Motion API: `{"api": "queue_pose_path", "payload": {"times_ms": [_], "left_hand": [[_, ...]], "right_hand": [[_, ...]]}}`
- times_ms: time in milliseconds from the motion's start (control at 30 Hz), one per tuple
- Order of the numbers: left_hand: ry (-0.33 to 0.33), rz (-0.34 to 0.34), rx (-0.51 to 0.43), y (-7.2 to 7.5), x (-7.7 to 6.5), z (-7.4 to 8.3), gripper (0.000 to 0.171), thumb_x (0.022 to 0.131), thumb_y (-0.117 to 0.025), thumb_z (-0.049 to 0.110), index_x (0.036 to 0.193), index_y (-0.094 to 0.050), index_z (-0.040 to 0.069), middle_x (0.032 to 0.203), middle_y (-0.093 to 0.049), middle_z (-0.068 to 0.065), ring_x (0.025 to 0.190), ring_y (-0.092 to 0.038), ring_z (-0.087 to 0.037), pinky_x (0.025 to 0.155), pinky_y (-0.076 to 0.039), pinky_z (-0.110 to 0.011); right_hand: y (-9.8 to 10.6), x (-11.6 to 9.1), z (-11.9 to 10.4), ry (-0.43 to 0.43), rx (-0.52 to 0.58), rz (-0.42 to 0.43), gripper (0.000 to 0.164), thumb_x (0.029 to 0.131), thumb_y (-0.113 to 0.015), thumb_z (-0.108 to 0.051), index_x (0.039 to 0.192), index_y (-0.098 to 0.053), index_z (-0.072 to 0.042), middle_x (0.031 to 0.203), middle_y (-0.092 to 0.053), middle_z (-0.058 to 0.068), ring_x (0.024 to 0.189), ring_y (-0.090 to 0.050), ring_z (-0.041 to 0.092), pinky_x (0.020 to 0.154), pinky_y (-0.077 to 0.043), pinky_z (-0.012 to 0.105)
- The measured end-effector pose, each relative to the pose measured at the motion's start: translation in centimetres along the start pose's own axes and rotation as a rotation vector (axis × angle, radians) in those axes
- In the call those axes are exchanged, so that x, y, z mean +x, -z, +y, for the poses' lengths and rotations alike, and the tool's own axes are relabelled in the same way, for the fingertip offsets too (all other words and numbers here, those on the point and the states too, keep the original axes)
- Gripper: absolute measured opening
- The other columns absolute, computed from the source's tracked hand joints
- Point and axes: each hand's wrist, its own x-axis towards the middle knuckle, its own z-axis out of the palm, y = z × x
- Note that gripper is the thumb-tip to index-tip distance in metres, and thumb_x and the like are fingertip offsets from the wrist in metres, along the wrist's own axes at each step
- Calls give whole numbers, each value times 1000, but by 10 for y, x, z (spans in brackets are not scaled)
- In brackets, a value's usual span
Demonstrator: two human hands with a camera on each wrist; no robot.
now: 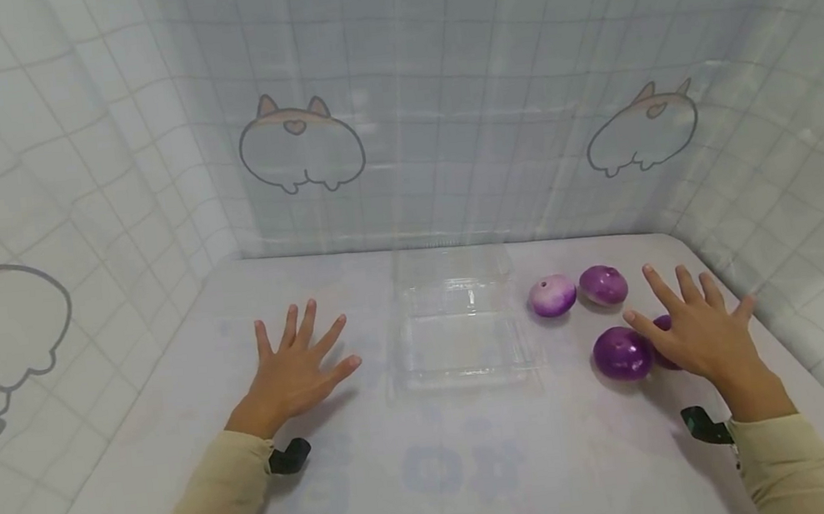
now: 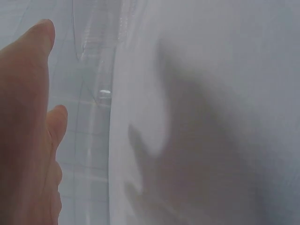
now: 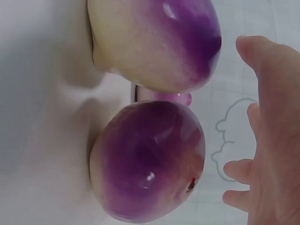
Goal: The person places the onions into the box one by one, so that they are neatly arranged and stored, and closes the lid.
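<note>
My left hand is held above the table with its fingers spread, to the left of a clear plastic box. Its shadow falls on the cloth beneath in the left wrist view. My right hand, also spread and holding nothing, hovers at the right by a group of purple-and-white turnips. It partly hides one dark turnip in the head view, and a second dark turnip lies just left of it. Farther back are a paler turnip and another purple turnip.
The box has its lid folded back toward the rear. A pale cloth covers the table. White grid-patterned curtains with animal drawings close in the back and both sides.
</note>
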Motion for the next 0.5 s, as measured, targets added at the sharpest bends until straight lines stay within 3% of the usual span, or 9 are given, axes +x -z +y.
{"api": "queue_pose_path", "payload": {"times_ms": [267,500], "left_hand": [[-12,18,-10,-1,-5,7,84,93,-28,80,160,-27,30,167,-1,-18,150,2,-45,105,22,-71],[-25,41,-31,-7,-7,10,82,94,-31,78,160,-25,30,166,-3,-17,150,0,-46,105,21,-71]], "right_hand": [[-3,-8,-6,10,-3,31,84,96,-44,-68,162,-13,-26,154,-22,37,138,-16,62,92,7,88],[-7,-14,-11,13,8,70,83,96,-47,-66,162,-17,-26,152,-28,36,135,-22,59,94,-1,88]]}}
